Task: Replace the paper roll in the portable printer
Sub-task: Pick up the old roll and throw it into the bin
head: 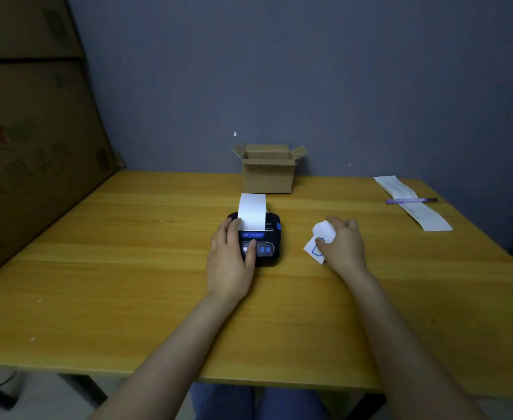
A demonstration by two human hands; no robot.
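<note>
Left hand (229, 262) rests flat on the printer (259, 237), its paper strip (251, 212) pointing toward the worktop's (128, 268) far edge; right hand (341, 247) grips crumpled paper (320, 241).

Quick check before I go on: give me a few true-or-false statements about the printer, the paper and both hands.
1. The left hand rests on the printer. True.
2. No paper comes out of the printer. False: a white strip sticks up from it.
3. The right hand holds white paper marked in blue. True.
4. The cardboard box is closed. False: its flaps are open.
5. The pen lies on bare table. False: it lies across a paper slip.
</note>
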